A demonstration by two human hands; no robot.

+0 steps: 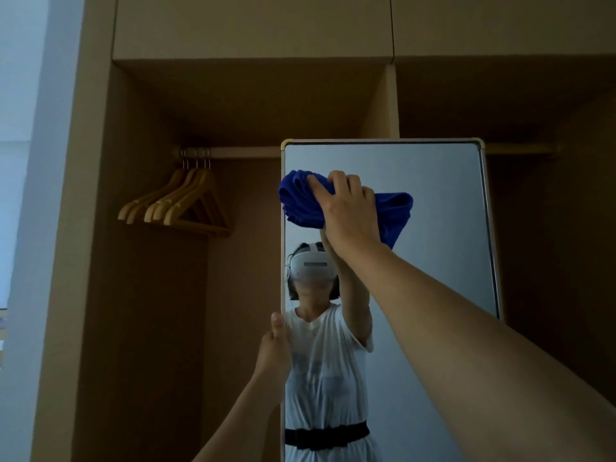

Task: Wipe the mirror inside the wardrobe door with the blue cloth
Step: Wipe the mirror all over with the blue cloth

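Cloth high on the mirror — door steadied at its edge.
My right hand point(346, 211) pressed the bunched cloth point(300, 198) to the mirror point(443, 255), grip curled round it; my left hand point(275, 348) pinched the frame — pressing harder risked swinging the door.

mirror point(433, 208) bottom: cut by frame edge | left hand point(274, 350) fingers: behind mirror edge

Wardrobe point(140, 295): open, tan wood, dim interior. Vertical divider point(393, 101) splits it into left and right bays; closed upper cabinet fronts point(253, 25) above.
Hanging rail point(233, 152) runs horizontally across left bay, continues behind mirror top into right bay.
Wooden hangers point(173, 208): bunched at rail's left end, hooks over rail, touching one another; exact count unclear.
Mirror panel point(443, 228): upright before divider, thin pale frame.
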